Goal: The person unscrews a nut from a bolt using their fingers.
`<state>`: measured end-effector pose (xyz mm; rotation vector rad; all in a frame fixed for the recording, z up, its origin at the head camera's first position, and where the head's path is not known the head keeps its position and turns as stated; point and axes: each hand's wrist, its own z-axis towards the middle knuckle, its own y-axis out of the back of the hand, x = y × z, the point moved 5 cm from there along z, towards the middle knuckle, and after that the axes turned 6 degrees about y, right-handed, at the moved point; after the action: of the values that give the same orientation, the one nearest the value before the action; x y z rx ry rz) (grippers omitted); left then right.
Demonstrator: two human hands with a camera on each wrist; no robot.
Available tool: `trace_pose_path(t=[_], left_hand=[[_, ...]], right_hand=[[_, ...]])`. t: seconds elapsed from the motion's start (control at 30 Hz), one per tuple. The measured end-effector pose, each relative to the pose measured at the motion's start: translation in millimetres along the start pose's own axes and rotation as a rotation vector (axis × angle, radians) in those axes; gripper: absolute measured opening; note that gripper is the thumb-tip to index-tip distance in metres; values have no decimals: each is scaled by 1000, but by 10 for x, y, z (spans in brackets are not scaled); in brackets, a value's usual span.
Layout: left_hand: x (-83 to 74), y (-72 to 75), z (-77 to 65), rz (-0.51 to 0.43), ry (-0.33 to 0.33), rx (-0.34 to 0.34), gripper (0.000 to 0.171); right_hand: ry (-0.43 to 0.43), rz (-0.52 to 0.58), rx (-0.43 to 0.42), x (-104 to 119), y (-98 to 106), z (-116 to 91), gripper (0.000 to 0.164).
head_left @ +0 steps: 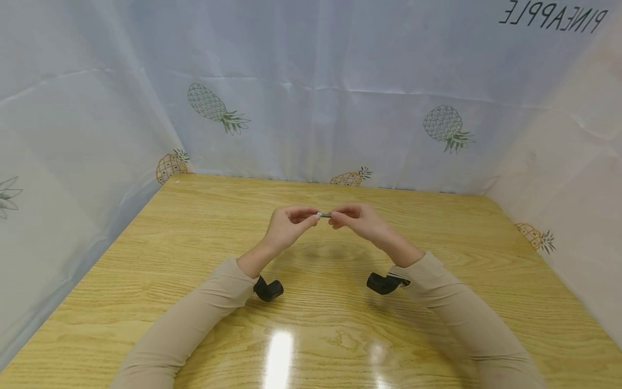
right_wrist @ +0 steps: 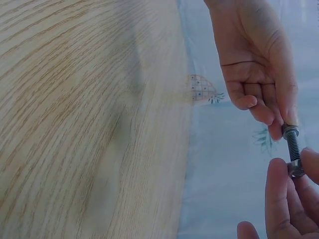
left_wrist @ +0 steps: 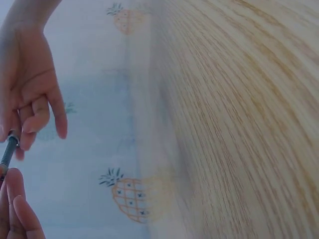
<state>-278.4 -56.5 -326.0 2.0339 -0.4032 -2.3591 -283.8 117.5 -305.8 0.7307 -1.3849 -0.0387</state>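
Observation:
Above the table, both hands hold one small metal bolt (head_left: 324,215) between them, roughly level. The left hand (head_left: 286,226) pinches its left end between thumb and fingers. At the other end, the right hand (head_left: 362,220) pinches with thumb and fingertips. The right wrist view shows the threaded shank (right_wrist: 293,147) bare between the hands, with a metal collar (right_wrist: 295,169) at the left hand's end and a smaller ring (right_wrist: 290,131) by the right fingertips. Which one is the head and which a nut, I cannot tell. Fingers partly cover both ends.
A wood-grain table (head_left: 311,346) spreads beneath the hands. Pale curtains (head_left: 311,124) with pineapple prints hang at the back and both sides. Black devices (head_left: 269,290) sit under the wrists, by the beige sleeves (head_left: 194,319). A tiny white speck lies at the far left corner.

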Motion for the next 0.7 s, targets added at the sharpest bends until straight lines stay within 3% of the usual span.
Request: trace_pose_path(t=[0.2, 0.5, 0.7], left_hand=[[3, -7, -3, 5, 2, 3, 25], [-3, -8, -3, 12, -5, 6, 27], [-5, -10, 1, -8, -11, 8, 27]], right_hand=[[27, 23, -46, 8, 11, 1, 31], [21, 62, 16, -19, -7, 4, 39], [18, 84, -23, 6, -1, -7, 32]])
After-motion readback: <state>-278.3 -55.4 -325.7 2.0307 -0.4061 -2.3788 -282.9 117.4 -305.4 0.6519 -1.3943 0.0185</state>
